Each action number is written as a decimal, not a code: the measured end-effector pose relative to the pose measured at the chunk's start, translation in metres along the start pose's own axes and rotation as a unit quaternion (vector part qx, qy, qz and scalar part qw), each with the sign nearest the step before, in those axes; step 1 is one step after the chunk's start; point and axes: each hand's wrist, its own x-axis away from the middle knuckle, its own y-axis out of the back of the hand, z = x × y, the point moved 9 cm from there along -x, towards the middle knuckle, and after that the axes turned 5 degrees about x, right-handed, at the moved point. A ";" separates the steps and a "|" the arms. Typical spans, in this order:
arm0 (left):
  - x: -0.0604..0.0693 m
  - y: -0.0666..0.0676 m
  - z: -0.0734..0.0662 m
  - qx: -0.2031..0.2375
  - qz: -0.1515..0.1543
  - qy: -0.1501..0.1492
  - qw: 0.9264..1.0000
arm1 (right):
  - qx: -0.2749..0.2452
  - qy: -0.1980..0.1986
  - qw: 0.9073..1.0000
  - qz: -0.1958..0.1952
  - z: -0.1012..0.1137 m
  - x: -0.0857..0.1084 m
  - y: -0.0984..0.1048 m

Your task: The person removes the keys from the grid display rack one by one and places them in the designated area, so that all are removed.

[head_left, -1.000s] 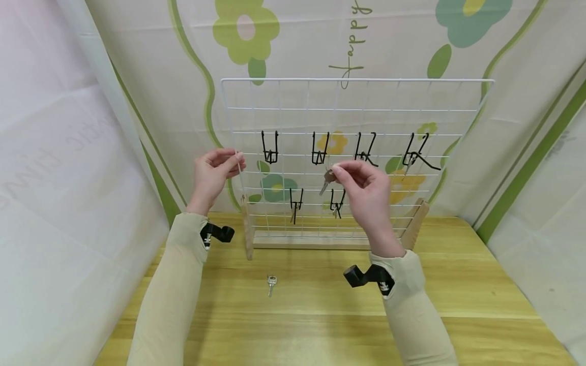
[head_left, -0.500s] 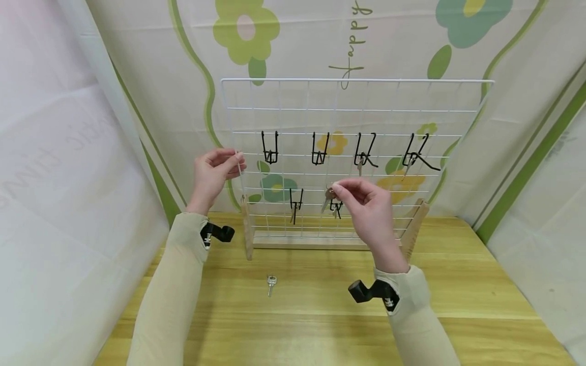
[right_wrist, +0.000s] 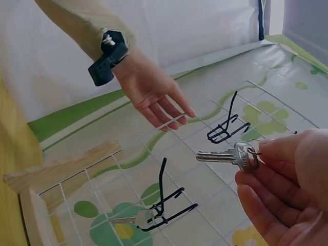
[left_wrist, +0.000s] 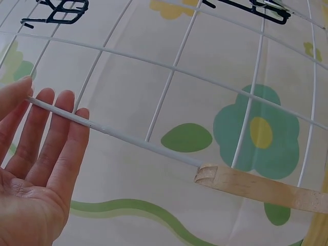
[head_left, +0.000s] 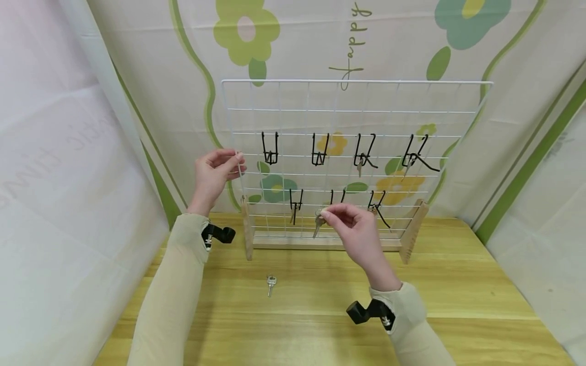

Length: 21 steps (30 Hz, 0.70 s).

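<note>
My left hand (head_left: 212, 175) holds the left edge wire of a white wire grid rack (head_left: 284, 80), thumb on one side and fingers on the other. In front of the rack's lower part, my right hand (head_left: 357, 231) pinches a silver key (right_wrist: 246, 156) by its small ring. The key's blade points away from the fingertips, in front of the lower middle black hook (head_left: 338, 196), which is partly hidden. Another key (right_wrist: 141, 219) hangs on a lower hook in the right wrist view. One loose key (head_left: 271, 284) lies on the wooden table.
Black hooks sit in two rows; the two at upper left, including one hook (head_left: 270, 152), show no clear key. A key (head_left: 360, 168) hangs on the third upper hook. Wooden feet (head_left: 247, 229) support the rack before a flowered cloth (head_left: 137, 30).
My right hand has moved down with its key, from just below the upper hooks to the lower row. The lower right hook has come into view. My left hand stays put.
</note>
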 end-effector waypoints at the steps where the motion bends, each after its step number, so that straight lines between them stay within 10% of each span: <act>1: 0.000 0.000 0.000 0.002 0.000 -0.001 1.000 | -0.002 -0.004 1.000 0.006 -0.003 0.002 -0.002; 21: 0.001 -0.001 0.001 0.007 0.001 0.003 1.000 | 0.016 -0.105 0.982 0.157 -0.111 0.055 -0.080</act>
